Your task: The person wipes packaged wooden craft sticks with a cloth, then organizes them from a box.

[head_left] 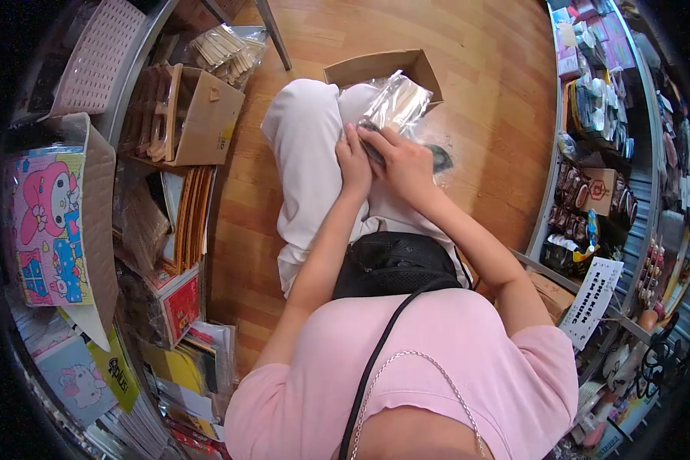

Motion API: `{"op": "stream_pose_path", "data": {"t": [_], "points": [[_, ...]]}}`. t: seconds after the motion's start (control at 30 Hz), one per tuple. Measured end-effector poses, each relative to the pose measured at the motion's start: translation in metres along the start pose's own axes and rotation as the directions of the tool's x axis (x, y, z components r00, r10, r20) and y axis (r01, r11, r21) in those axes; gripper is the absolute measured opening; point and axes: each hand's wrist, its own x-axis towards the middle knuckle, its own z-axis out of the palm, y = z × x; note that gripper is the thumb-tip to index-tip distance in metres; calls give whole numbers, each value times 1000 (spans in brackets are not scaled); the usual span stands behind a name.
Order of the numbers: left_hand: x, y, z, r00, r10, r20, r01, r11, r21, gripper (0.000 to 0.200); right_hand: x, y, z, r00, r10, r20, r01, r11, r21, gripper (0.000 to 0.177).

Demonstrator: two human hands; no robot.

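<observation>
A clear plastic package [400, 102] with pale, flat contents lies over my knee, in front of the open cardboard box [430, 67]. At its near end my left hand [354, 159] is closed, its fingers pressed together at a small dark item [373, 147]. My right hand [405, 162] is closed on the same dark item, beside the package's lower end. What this dark item is cannot be made out. Just right of my right hand, a dark green item [440, 158] in clear plastic rests low near the floor.
Shelves on the left hold a cardboard box [207, 119], packed wooden sticks [226, 47] and a pink basket [100, 57]. Shelves on the right carry packaged goods and a white printed sign [592, 303]. A black bag [395, 264] sits on my lap. A metal leg [274, 34] stands ahead.
</observation>
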Motion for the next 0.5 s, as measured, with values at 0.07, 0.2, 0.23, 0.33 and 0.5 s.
{"op": "stream_pose_path", "data": {"t": [0.07, 0.2, 0.23, 0.33, 0.5], "points": [[-1, 1, -1, 1000, -25, 10, 25, 1000, -18, 47, -1, 9, -5, 999, -30, 15, 31, 998, -51, 28], [-6, 10, 3, 998, -49, -28, 50, 998, 23, 48, 36, 49, -16, 985, 153, -83, -165, 973, -161, 20], [-5, 12, 5, 999, -34, -27, 34, 999, 7, 48, 42, 54, -18, 968, 225, -107, -241, 954, -176, 20], [-2, 16, 2, 998, -70, -7, 70, 997, 36, 49, 24, 36, -1, 975, 197, -104, -200, 980, -18, 25], [-4, 15, 0, 1000, -13, 5, 13, 999, -46, 48, -13, 6, -1, 999, -28, 40, 31, 998, -63, 34]]}}
